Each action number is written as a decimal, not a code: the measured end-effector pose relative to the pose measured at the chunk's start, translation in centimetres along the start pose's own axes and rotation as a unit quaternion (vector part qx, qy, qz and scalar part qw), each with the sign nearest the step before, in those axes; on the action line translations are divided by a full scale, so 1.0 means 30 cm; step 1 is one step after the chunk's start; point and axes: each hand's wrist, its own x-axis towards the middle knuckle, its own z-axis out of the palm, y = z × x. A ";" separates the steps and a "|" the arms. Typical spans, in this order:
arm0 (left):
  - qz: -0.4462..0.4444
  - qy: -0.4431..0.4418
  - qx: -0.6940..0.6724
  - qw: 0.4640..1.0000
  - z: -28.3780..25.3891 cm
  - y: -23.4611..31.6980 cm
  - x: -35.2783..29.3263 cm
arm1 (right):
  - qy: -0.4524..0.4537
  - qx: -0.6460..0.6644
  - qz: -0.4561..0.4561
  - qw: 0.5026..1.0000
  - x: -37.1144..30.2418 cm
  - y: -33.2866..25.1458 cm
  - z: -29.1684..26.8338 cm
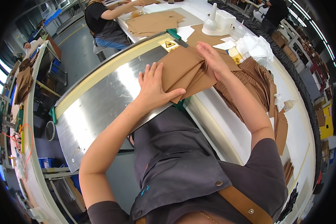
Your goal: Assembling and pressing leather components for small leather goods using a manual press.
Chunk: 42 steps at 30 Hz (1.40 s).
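Note:
A fanned stack of flat brown cut pieces [181, 69], like leather or card, lies at the far right end of a shiny metal plate [100, 99]. My left hand [153, 86] rests along the stack's left edge, fingers spread and thumb reaching across the near pieces. On the opposite side my right hand [214, 61] lies against the stack's right edge with its fingers stretched out; its thumb is hidden. The pieces are between both palms, their near corners spread unevenly. A yellow warning label [170, 44] shows just beyond them.
A long row of overlapping brown pieces [250, 82] lies on the white table [298, 138] to the right. Beyond stand a white bottle-like dispenser [211, 22] and crumpled white material [254, 48]. A co-worker [104, 22] sits at the far left of the table, beside more brown sheets [153, 22].

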 end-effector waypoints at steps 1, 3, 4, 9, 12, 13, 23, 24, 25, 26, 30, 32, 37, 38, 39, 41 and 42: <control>0.005 -0.008 0.025 1.000 0.019 0.023 0.015 | -0.041 0.022 -0.009 0.999 0.000 -0.009 0.015; 0.008 -0.015 0.054 0.998 0.035 0.030 0.033 | -0.053 0.020 -0.015 0.998 -0.002 -0.025 0.012; 0.050 -0.001 0.047 0.998 0.036 0.023 0.037 | -0.068 0.012 0.003 0.998 0.012 -0.030 -0.007; 0.138 0.088 0.047 0.985 -0.011 0.167 -0.070 | -0.180 -0.094 0.127 0.971 0.082 -0.053 -0.152; -0.070 -0.257 -0.359 0.894 -0.024 0.310 -0.170 | -0.167 -0.102 0.076 0.978 0.093 0.006 -0.121; -0.147 -0.328 -0.481 0.799 0.022 0.324 -0.190 | -0.162 -0.114 0.049 0.979 0.094 0.014 -0.101; -0.188 -0.028 -0.747 0.637 0.220 0.295 -0.195 | -0.250 -0.407 -0.072 0.876 0.071 -0.121 -0.074; -0.180 -0.016 -0.758 0.626 0.212 0.301 -0.193 | -0.201 -0.374 -0.218 0.879 0.102 -0.106 -0.058; -0.179 -0.017 -0.758 0.627 0.208 0.299 -0.195 | -0.147 -0.333 -0.359 0.859 0.127 -0.097 -0.042; -0.178 -0.018 -0.787 0.590 0.203 0.287 -0.197 | -0.189 -0.290 -0.326 0.879 0.140 -0.107 0.017; -0.199 0.019 -0.828 0.524 0.177 0.280 -0.221 | -0.288 -0.308 -0.261 0.868 0.092 -0.123 0.199; -0.211 0.035 -0.821 0.530 0.132 0.292 -0.243 | -0.317 -0.391 -0.165 0.848 0.035 -0.184 0.229; -0.216 0.089 -0.778 0.583 0.003 0.292 -0.301 | -0.393 -0.381 -0.072 0.834 -0.045 -0.211 0.222; -0.221 0.104 -0.772 0.587 -0.025 0.293 -0.304 | -0.398 -0.320 -0.110 0.853 -0.062 -0.196 0.214; -0.221 0.105 -0.772 0.587 -0.035 0.278 -0.303 | -0.400 -0.257 -0.148 0.867 -0.077 -0.184 0.208; -0.222 0.123 -0.693 0.674 -0.057 0.242 -0.284 | -0.399 -0.191 -0.116 0.889 -0.093 -0.173 0.207; -0.201 0.129 -0.647 0.724 -0.079 0.221 -0.267 | -0.369 -0.102 -0.127 0.915 -0.092 -0.161 0.212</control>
